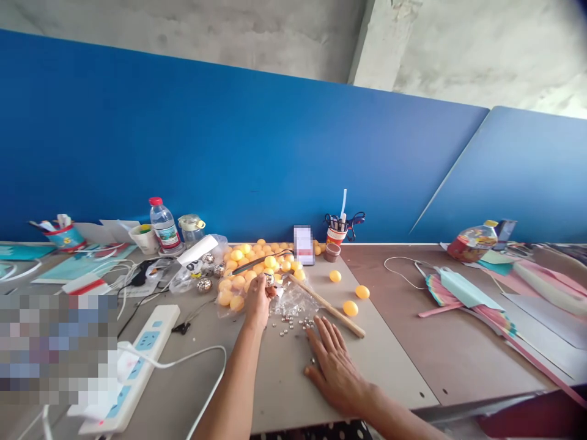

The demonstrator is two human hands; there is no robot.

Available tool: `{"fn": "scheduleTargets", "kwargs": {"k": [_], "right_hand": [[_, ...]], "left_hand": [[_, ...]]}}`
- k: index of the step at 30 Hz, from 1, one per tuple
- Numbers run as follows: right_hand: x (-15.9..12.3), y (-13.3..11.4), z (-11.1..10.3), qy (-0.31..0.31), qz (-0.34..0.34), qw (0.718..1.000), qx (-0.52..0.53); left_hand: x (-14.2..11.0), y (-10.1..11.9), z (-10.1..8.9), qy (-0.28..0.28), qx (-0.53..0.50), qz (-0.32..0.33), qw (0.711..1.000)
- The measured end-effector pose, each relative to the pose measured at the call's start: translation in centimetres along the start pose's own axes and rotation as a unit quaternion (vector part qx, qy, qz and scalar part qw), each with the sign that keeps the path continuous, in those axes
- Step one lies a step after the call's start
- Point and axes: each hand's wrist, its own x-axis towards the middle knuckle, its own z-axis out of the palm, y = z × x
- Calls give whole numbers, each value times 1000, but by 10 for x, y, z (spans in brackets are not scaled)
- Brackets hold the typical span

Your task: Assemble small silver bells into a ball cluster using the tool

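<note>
The silver ball (pixel 269 280) is grasped in the fingertips of the left hand (pixel 258 304), between the worktop's (pixel 284 394) front and back edges. Nearer the front edge, the right hand (pixel 334 360) lies spread, palm down, beside small silver beads (pixel 291 326); orange balls (pixel 238 282) crowd toward the back edge.

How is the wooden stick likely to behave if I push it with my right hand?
The stick is probably stiff, since it lies straight and looks like solid wood. It may roll, as its sides look rounded. Pushed away from the right hand, it could set the nearest orange ball, loose on the table, rolling.
</note>
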Motion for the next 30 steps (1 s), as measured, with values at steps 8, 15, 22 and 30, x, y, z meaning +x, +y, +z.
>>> {"fn": "scheduleTargets", "kwargs": {"k": [8,15,22,30], "right_hand": [[51,1,3,52,-50,997,-27],[102,0,-2,58,-12,998,-32],[121,1,-3,133,-49,990,-3],[94,-10,-19,156,-294,929,164]], "left_hand": [[-4,4,5,7,3,9,1000],[-6,7,7,7,12,9,1000],[-3,6,4,18,15,14,1000],[3,6,0,30,10,16,999]]}}
